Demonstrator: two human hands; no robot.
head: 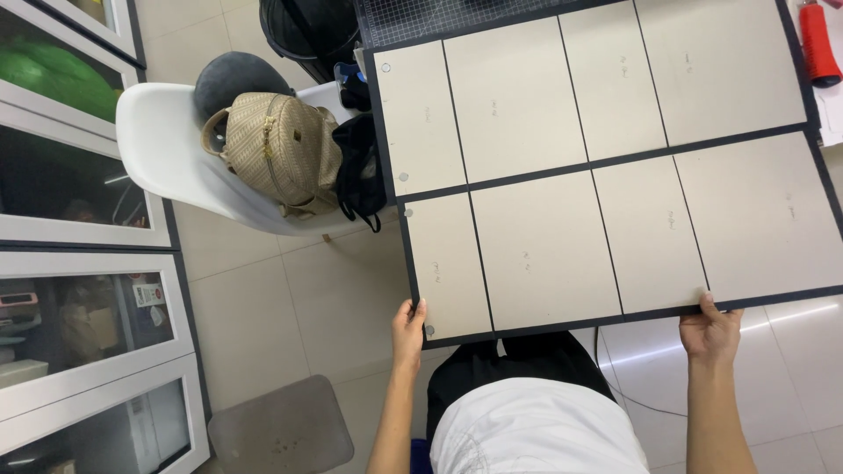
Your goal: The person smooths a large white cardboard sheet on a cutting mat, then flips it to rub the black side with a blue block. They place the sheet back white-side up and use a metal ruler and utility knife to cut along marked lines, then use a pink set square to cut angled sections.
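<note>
Beige panel board (606,167) gripped by left hand (408,329), right hand (709,332).

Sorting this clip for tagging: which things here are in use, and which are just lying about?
In use:
large board with beige panels
left hand
right hand

Lying about:
white chair
beige backpack
black bag
red tool
grey stool

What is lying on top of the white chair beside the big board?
On the white chair lie a beige woven backpack, a grey round cushion behind it and a black bag. The seat under them is covered, so anything else there cannot be seen.
</note>
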